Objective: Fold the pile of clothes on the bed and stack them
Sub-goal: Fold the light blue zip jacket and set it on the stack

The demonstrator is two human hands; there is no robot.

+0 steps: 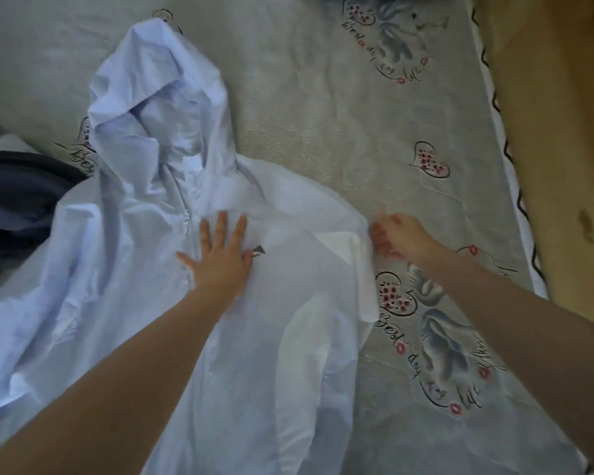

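Note:
A pale blue hooded jacket [144, 241] with a front zip lies spread on the bed, its hood pointing away from me. My left hand [220, 255] presses flat on the jacket's chest beside a small dark logo, fingers straight and spread. My right hand [396, 236] is at the jacket's right shoulder edge, fingers curled and pinching the fabric where a sleeve is folded over. That hand is blurred.
The bed sheet [323, 114] is grey with printed hearts and script. Dark navy clothing [18, 200] lies at the left edge, partly under the jacket. The bed's right edge [508, 186] borders a tan floor [563, 132].

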